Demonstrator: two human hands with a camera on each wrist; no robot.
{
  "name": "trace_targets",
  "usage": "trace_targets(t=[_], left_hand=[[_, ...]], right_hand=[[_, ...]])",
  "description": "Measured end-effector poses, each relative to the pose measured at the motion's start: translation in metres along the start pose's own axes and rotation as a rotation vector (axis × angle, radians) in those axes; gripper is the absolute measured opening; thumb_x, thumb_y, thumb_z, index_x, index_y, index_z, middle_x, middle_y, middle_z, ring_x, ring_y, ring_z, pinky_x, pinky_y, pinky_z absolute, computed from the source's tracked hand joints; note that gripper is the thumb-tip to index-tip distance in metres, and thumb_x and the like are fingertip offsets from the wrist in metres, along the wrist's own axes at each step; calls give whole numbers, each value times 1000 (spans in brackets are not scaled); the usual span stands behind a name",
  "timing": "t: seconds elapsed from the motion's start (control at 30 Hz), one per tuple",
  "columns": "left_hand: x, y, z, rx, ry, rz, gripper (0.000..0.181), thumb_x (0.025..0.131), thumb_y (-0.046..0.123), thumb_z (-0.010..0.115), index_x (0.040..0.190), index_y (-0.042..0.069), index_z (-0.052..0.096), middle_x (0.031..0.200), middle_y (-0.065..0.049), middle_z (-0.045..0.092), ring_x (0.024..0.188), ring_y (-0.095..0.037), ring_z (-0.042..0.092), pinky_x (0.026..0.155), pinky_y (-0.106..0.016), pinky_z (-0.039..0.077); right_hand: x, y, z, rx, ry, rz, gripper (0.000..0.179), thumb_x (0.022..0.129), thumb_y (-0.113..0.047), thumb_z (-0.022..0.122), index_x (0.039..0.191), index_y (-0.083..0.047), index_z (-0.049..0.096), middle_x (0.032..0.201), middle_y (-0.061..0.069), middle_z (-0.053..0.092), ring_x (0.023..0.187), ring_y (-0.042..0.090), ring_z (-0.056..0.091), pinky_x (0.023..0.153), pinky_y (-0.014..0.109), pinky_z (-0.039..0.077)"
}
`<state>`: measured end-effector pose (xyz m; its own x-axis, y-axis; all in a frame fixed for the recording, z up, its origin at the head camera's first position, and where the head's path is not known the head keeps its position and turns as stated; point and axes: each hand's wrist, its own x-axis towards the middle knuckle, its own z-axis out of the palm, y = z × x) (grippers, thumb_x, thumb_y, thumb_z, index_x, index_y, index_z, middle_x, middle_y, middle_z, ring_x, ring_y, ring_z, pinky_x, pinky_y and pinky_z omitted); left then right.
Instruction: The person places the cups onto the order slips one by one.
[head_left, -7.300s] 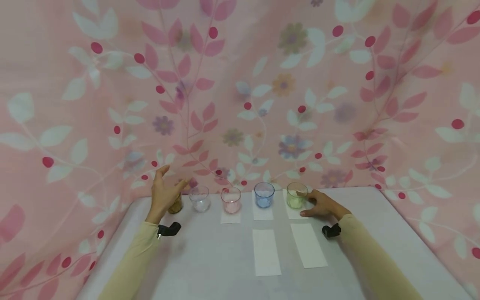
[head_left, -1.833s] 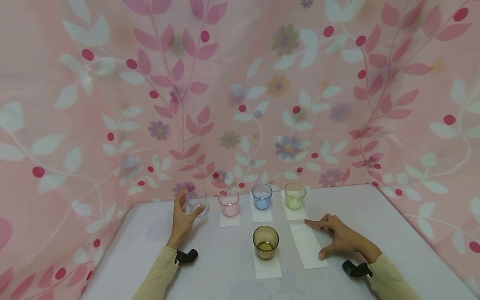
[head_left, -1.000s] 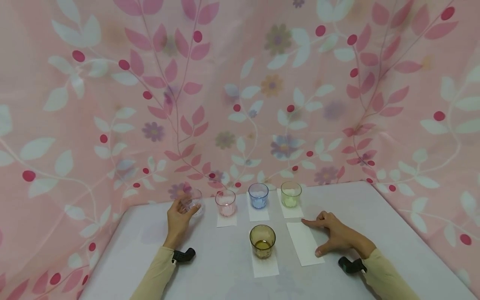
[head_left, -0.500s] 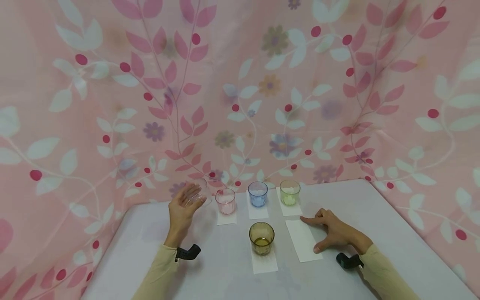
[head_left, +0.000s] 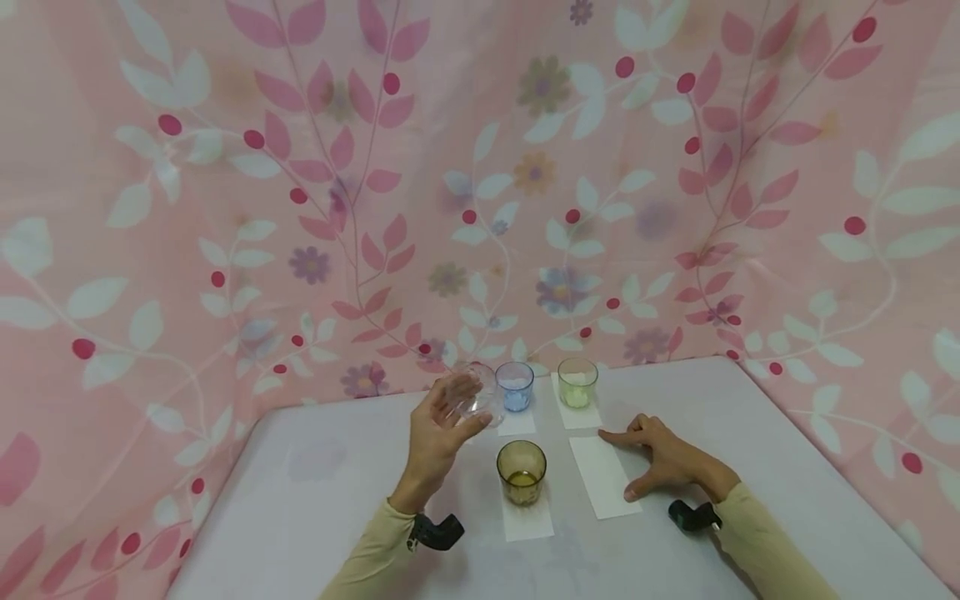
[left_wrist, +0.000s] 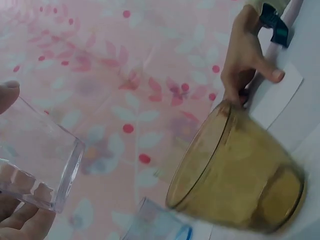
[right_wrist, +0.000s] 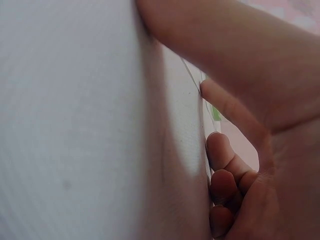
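My left hand (head_left: 433, 437) holds a clear glass (head_left: 486, 407) in the air, fingers behind it and thumb in front. In the left wrist view the same clear glass (left_wrist: 42, 145) lies on its side relative to the picture, between thumb and fingers. An amber glass (head_left: 522, 473) stands on a white paper strip (head_left: 528, 527) just right of that hand. My right hand (head_left: 671, 458) rests at a second white strip (head_left: 600, 479), its index fingertip at the far end and thumb at the right edge. The pink glass is hidden behind the left hand and clear glass.
Toward the back of the white-covered table (head_left: 300, 492) stand a blue glass (head_left: 516, 390) and a green glass (head_left: 578, 387), each on a white strip. A pink floral cloth (head_left: 480, 167) hangs right behind the table.
The amber glass came from the back left onto the front strip. My left hand then took the clear glass, lifted it and carried it right. The right hand moved from the green glass to the front right strip.
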<state>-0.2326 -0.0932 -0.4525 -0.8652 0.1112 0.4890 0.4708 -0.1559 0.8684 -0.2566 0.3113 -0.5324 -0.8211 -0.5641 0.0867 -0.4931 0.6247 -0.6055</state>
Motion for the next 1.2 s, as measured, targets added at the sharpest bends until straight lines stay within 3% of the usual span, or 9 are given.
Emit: trace_targets(t=[0.3,0.6,0.7,0.87,1.03,1.2], left_hand=[[-6,-3,75,-11,-31,-146,69,86,6,88,145,-1,53,146,-23,60,140,-41,56,122,-42,45],[-14,-23,139,16,-13,-260,65,87,13,87,142,7,53,141,-12,61,137,-33,57,125,-52,40],[-20,-32,152,52,-12,-296,66,88,17,87,143,6,52,141,-11,61,138,-37,56,124,-57,40],[-27,-46,166,154,12,-354,64,85,20,89,138,9,54,138,-7,65,135,-34,59,117,-56,46],[-33,-61,174,228,55,-386,64,80,19,92,132,9,56,134,-11,68,131,-33,61,112,-50,50],[-39,-75,180,262,54,-403,65,78,18,93,129,7,55,131,-12,67,126,-30,63,105,-40,53]], right_hand=[[2,-2,-2,-6,-12,31,97,69,-45,100,152,-16,59,103,2,47,99,18,37,79,25,33],[2,-4,-3,0,-10,69,93,68,-44,101,147,-12,65,105,2,46,98,19,36,79,26,33],[2,-5,-1,0,-15,89,89,68,-42,101,142,-6,67,106,3,45,99,19,36,81,25,34],[3,-6,0,-13,-17,110,80,67,-42,102,131,-5,73,108,2,47,101,20,38,84,27,37],[3,-7,0,-13,-19,110,73,67,-42,102,125,-7,75,109,0,48,103,18,39,85,27,39],[2,-4,0,-28,-10,98,71,67,-43,101,124,-10,75,108,-1,48,104,18,40,85,27,40]])
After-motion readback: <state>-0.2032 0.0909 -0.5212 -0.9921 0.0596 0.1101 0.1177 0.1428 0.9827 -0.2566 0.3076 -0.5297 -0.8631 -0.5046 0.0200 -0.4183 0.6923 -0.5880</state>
